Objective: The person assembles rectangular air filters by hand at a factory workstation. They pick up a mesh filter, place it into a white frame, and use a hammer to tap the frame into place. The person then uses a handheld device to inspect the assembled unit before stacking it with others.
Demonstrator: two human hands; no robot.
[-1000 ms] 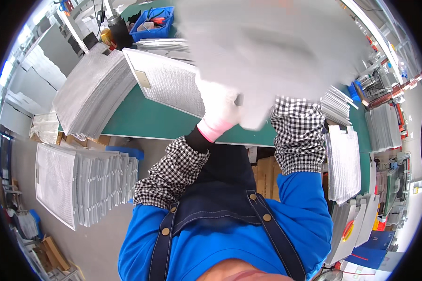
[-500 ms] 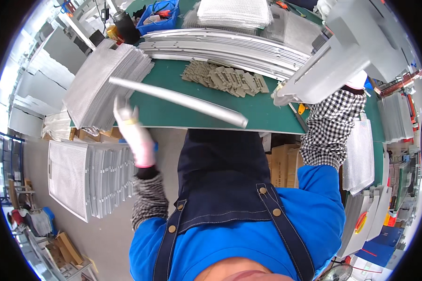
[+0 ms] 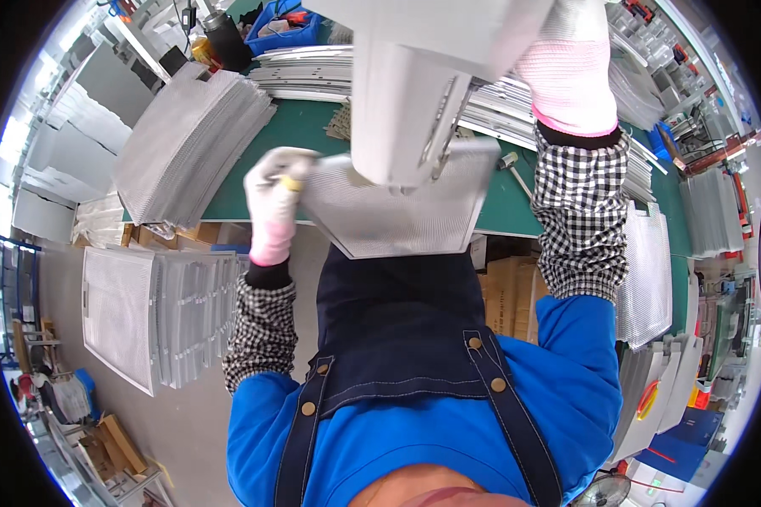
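Observation:
My left hand [image 3: 273,203], in a white glove with a pink cuff, has its fingers curled at the upper left corner of a silver-framed mesh panel [image 3: 397,220]. The panel is tilted over the bench's front edge, its mesh face showing. A large grey tool housing [image 3: 397,101] hangs before the panel and covers its upper middle. At the housing's right side is my right hand [image 3: 571,76], gloved alike; its fingers are hidden behind the housing, which it appears to grip.
A stack of mesh panels [image 3: 190,144] lies on the green bench [image 3: 228,198] at left. Long metal strips [image 3: 304,72] run along the back, near a blue bin [image 3: 283,29]. More panels [image 3: 156,313] stand below left. A small hammer-like tool [image 3: 516,173] lies at right.
The grey housing and my right hand have moved left and away from me. The panel, seen edge-on before, has turned its face up. My left hand has closed at its corner.

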